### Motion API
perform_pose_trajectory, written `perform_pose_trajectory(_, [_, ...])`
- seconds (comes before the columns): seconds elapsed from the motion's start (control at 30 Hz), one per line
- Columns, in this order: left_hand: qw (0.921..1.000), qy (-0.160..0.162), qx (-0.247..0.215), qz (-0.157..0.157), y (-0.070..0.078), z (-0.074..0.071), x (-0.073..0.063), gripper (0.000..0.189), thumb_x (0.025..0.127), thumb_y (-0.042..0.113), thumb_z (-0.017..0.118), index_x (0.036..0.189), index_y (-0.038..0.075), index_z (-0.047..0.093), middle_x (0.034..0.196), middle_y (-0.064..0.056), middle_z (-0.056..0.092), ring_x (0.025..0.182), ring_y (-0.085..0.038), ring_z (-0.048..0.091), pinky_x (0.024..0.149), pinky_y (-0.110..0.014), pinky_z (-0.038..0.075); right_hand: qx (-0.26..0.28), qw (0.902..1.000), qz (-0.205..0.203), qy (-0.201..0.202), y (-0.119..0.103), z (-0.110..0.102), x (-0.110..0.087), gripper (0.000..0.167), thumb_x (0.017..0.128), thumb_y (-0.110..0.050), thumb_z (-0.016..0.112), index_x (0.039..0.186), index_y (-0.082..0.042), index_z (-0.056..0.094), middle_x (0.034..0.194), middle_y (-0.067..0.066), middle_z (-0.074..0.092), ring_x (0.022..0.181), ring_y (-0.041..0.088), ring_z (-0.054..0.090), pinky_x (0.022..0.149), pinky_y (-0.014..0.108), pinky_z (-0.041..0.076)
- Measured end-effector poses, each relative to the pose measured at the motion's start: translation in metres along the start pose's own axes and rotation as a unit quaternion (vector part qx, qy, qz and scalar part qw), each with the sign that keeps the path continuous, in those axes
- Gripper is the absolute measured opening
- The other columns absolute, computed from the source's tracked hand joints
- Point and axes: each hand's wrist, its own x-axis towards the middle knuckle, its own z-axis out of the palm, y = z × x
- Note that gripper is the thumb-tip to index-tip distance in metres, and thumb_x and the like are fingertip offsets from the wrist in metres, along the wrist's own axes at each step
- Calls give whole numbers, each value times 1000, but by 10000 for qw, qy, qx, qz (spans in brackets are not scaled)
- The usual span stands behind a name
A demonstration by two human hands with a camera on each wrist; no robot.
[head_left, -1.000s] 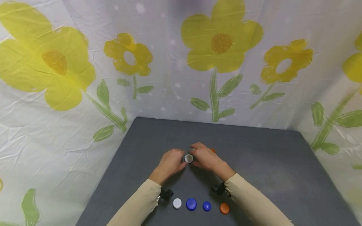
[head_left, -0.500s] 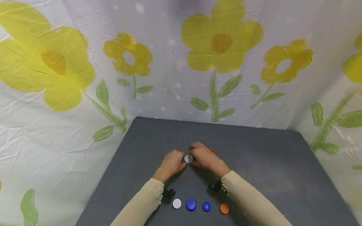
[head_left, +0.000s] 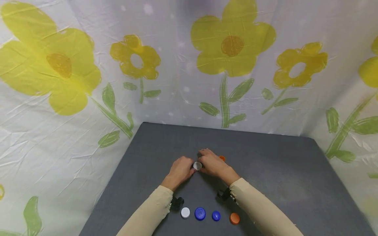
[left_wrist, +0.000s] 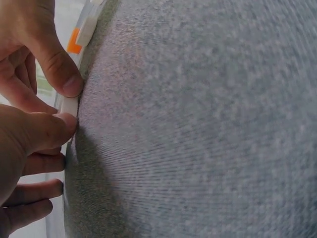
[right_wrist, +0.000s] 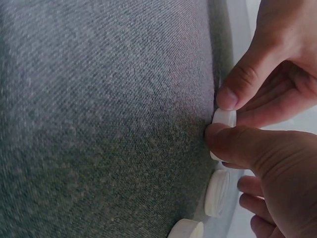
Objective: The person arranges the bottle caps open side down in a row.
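A small white bottle cap lies on the dark grey table, its hollow side facing up, between both hands. My left hand pinches it from the left; in the left wrist view that thumb presses its near edge. From the opposite side my right hand grips it too, its thumb on the rim in the right wrist view. Two more white caps, one nearer and one farther, sit beside the right hand there. Behind that hand an orange cap partly shows.
Along the near side of the grey table lie a white cap, a large blue cap, a smaller blue cap and an orange cap in a row. A flower-printed curtain hangs around the table.
Both hands have drawn slightly closer around the white cap, and the forearms have shifted a little inward. The row of caps at the front stays put.
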Motion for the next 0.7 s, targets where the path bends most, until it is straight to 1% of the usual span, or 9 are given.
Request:
perform_pose_trajectory(0.17, [9999, 72, -66, 116, -2, -1, -2, 22, 89, 28, 91, 79, 19, 74, 79, -3, 76, 74, -26, 74, 64, -45, 57, 207, 9995, -133, 205, 0, -1, -2, 25, 89, -15, 92, 108, -1, 82, 137, 28, 70, 133, 46, 65, 119, 63, 46])
perform_pose_trajectory(0.3, [9996, 72, -218, 169, -3, -3, -5, 19, 91, 26, 90, 82, 21, 74, 81, 0, 77, 75, -23, 74, 64, -43, 55, 327, 9990, -129, 277, -4, -4, -5, 23, 90, -14, 91, 108, -2, 82, 136, 28, 72, 133, 45, 66, 120, 62, 45])
perform_pose_trajectory(0.47, [9982, 306, -330, 385, -3, -14, -10, 19, 90, 24, 91, 82, 21, 74, 84, 0, 79, 79, -25, 76, 66, -45, 57, 447, 9981, -56, 412, -11, -13, -12, 25, 91, -13, 89, 112, -1, 81, 138, 28, 71, 136, 46, 65, 121, 61, 44])
perform_pose_trajectory(0.57, [9972, 436, -318, 521, -2, -21, -14, 20, 89, 24, 91, 82, 20, 73, 86, 0, 80, 83, -25, 77, 69, -46, 59, 583, 9969, 1, 527, -16, -19, -18, 26, 92, -11, 88, 115, -1, 80, 140, 29, 69, 137, 46, 64, 122, 61, 43])
perform_pose_trajectory(0.67, [9961, 552, -261, 638, 1, -28, -18, 16, 89, 24, 91, 88, 20, 76, 90, 0, 81, 88, -24, 77, 73, -46, 60, 660, 9950, -35, 750, -20, -25, -24, 27, 92, -11, 88, 116, -2, 80, 141, 27, 69, 136, 45, 64, 120, 61, 45])
perform_pose_trajectory(0.7, [9955, 604, -218, 696, 2, -31, -19, 14, 90, 24, 91, 90, 20, 78, 92, 0, 82, 90, -24, 77, 75, -46, 60, 637, 9942, -58, 868, -22, -27, -27, 27, 92, -11, 88, 115, -2, 80, 140, 27, 70, 135, 45, 65, 118, 60, 48])
